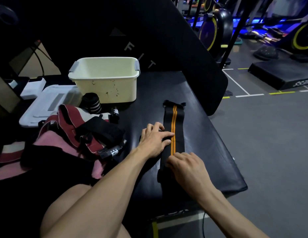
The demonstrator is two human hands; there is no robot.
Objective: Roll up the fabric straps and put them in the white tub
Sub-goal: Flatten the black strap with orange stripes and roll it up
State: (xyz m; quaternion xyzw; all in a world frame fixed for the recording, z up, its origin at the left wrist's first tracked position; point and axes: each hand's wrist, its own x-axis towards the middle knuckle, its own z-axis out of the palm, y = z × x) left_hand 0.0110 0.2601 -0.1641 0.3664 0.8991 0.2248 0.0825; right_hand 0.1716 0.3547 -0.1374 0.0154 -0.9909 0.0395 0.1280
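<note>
With the left hand (154,140) pressed flat on the black strap (174,121) and the right hand (187,166) pinching its near end, a loose start could make the roll skew or unwind before reaching the tub (105,78).

The black backrest (132,40) behind the tub bears pale letters "F I T", running down its face at a slant below a faint triangle mark. The black platform (285,74) on the gym floor at right shows white letters on its side, seen upside down, of which only "NESS" can be read. A white tag (113,152) on the heap of straps and a smaller label (116,112) near the rolled strap carry print too small to read, and the digits on a machine at top centre are too blurred to tell.
</note>
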